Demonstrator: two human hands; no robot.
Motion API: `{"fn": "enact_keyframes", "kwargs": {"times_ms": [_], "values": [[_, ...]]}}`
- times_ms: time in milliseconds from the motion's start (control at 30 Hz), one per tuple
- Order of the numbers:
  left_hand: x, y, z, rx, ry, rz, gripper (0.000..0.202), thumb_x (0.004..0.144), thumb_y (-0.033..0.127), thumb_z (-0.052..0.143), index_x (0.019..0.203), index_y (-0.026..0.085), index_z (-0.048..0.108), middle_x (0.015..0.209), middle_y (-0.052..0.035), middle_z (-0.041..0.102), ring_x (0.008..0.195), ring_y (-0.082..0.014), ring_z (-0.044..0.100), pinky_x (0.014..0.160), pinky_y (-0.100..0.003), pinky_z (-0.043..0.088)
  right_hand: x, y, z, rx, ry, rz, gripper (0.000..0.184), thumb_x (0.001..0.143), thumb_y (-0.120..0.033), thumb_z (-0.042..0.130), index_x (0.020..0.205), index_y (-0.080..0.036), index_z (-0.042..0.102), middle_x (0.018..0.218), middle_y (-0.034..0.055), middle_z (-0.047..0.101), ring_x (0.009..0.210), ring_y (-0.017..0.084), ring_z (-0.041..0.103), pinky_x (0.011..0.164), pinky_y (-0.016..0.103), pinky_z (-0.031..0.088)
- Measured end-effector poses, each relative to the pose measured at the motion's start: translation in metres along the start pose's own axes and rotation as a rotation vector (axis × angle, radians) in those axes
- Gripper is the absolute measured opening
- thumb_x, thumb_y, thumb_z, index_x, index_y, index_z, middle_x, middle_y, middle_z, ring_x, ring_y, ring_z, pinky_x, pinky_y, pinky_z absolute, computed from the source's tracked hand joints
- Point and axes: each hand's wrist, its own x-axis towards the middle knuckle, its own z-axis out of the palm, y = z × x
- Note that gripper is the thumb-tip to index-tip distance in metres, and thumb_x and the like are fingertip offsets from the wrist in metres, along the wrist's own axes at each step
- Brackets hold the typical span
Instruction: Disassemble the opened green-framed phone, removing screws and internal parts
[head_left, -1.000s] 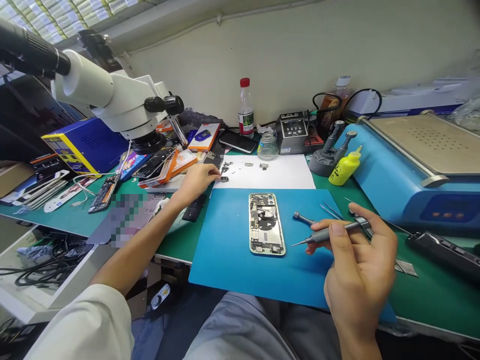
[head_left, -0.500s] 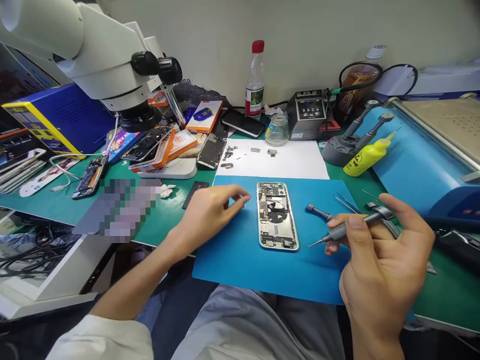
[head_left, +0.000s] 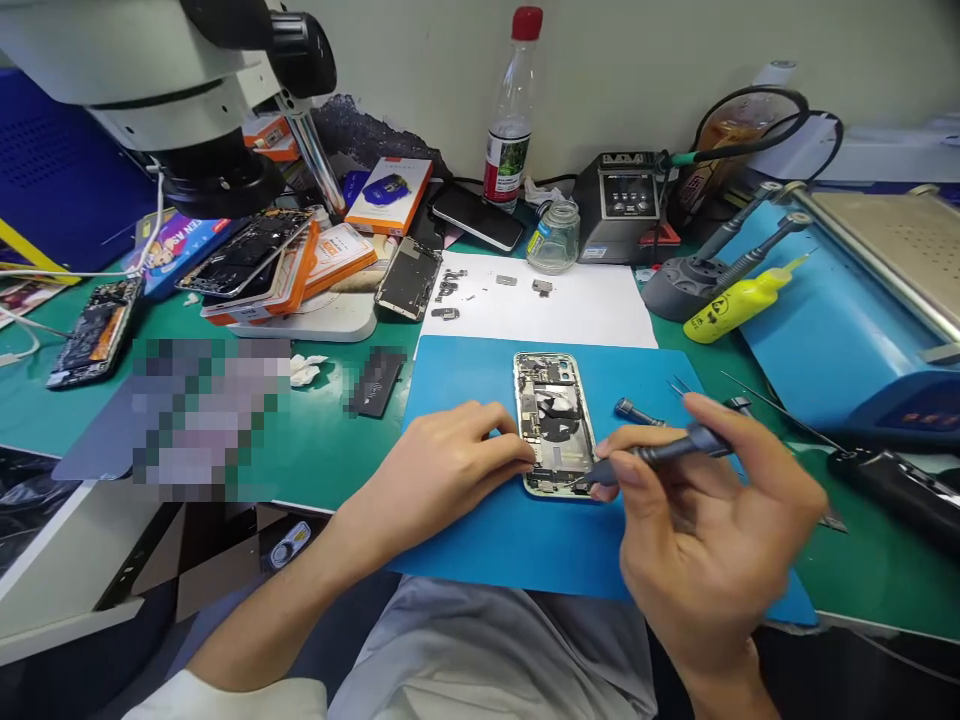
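Cluttered repair bench w/ blue mat [head_left: 465,540]: opened phone [head_left: 555,420] lies mid-mat. L hand [head_left: 442,465] pinches its left edge. R hand [head_left: 705,530] grips screwdriver [head_left: 660,452], tip at phone's lower right. Looks like screw work on internals; needs steady tip & firm hold.

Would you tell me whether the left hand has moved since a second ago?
Yes: the left hand came from the white paper back to the phone.
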Motion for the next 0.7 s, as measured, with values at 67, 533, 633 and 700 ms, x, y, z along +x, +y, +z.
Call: {"fn": "enact_keyframes", "kwargs": {"times_ms": [67,533,633,700], "values": [[0.000,0.000,-0.001,-0.004,-0.008,-0.009,0.027,0.121,0.034,0.058,0.111,0.022,0.081,0.110,-0.0022,0.079,0.092,-0.0177,0.072,0.076,-0.031,0.051,-0.001,0.001,0.005,-0.056,-0.074,-0.045,0.045,0.102,-0.024,0.083,0.143,-0.024,0.065,0.098,0.0060,0.079,0.076,0.021,0.081,0.052,0.030,0.066],[-0.001,0.000,-0.002,-0.044,-0.035,-0.030,0.028,0.120,0.030,0.058,0.114,0.018,0.083,0.112,-0.0042,0.079,0.093,-0.0207,0.071,0.080,-0.034,0.052,-0.010,0.012,0.011,-0.211,-0.178,-0.215,0.062,0.103,-0.014,0.079,0.160,-0.024,0.057,0.119,0.0112,0.085,0.072,0.017,0.081,0.058,0.027,0.071],[-0.001,0.000,-0.002,-0.043,-0.041,-0.031,0.025,0.119,0.028,0.060,0.114,0.018,0.083,0.111,-0.0037,0.080,0.094,-0.0209,0.072,0.080,-0.034,0.052,-0.011,0.015,0.010,-0.231,-0.180,-0.273,0.068,0.102,-0.010,0.080,0.164,-0.025,0.055,0.123,0.0117,0.084,0.080,0.018,0.084,0.062,0.025,0.072],[-0.001,-0.001,-0.002,-0.035,-0.035,-0.027,0.021,0.118,0.027,0.063,0.115,0.019,0.083,0.110,-0.0029,0.080,0.093,-0.0206,0.072,0.078,-0.034,0.051,-0.011,0.016,0.010,-0.255,-0.178,-0.321,0.070,0.102,-0.009,0.080,0.165,-0.025,0.054,0.127,0.0126,0.082,0.091,0.020,0.086,0.072,0.028,0.075]]}}
